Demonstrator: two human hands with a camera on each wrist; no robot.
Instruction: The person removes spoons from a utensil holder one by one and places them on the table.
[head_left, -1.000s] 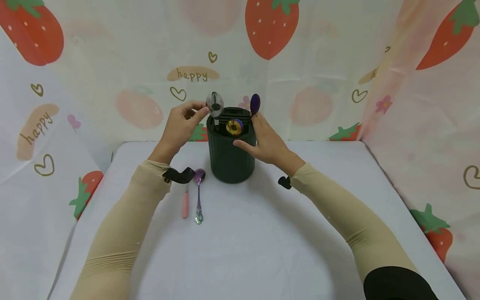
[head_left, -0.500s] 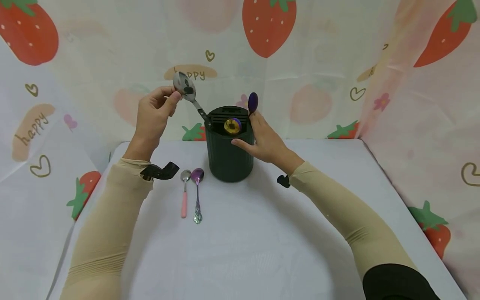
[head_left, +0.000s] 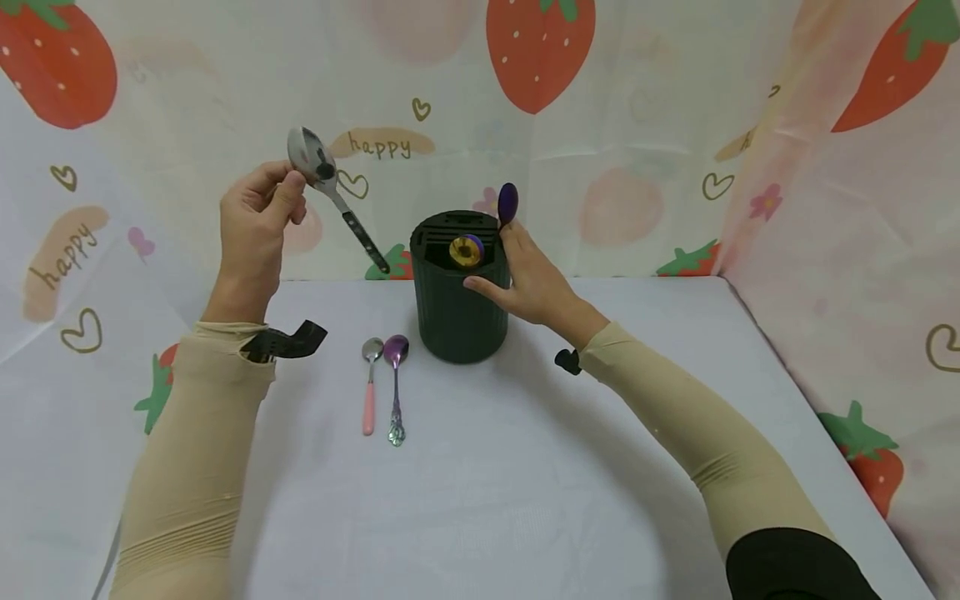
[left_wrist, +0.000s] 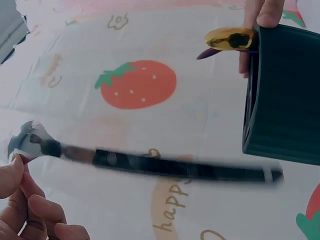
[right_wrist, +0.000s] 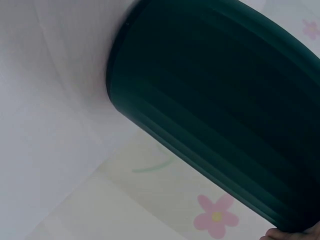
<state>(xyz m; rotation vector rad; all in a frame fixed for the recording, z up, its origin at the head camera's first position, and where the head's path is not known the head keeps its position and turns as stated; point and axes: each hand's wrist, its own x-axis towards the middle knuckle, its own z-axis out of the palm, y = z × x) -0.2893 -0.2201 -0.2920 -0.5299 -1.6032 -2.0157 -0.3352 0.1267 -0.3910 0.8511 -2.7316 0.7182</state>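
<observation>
My left hand [head_left: 257,221] pinches a spoon by the edge of its metal bowl [head_left: 307,152], with the black handle [left_wrist: 185,169] slanting down toward the right. The spoon is up in the air, left of a dark green utensil holder [head_left: 460,321]. My right hand [head_left: 534,279] holds the holder at its right side, thumb across the front and fingers by the rim. In the holder stand a gold spoon [head_left: 466,251] and a purple spoon [head_left: 507,202], bowls up; their handles are hidden inside. The right wrist view shows mostly the holder's ribbed side [right_wrist: 210,100].
On the white table [head_left: 480,492], left of the holder, lie a pink-handled spoon [head_left: 368,407] and a purple spoon with an ornate handle [head_left: 397,392], side by side. A strawberry-print cloth [head_left: 622,142] hangs behind and at both sides.
My left hand has drawn the black-handled spoon out of the holder and moved it up and left, its handle end now clear of the rim. The right hand has stayed at the holder.
</observation>
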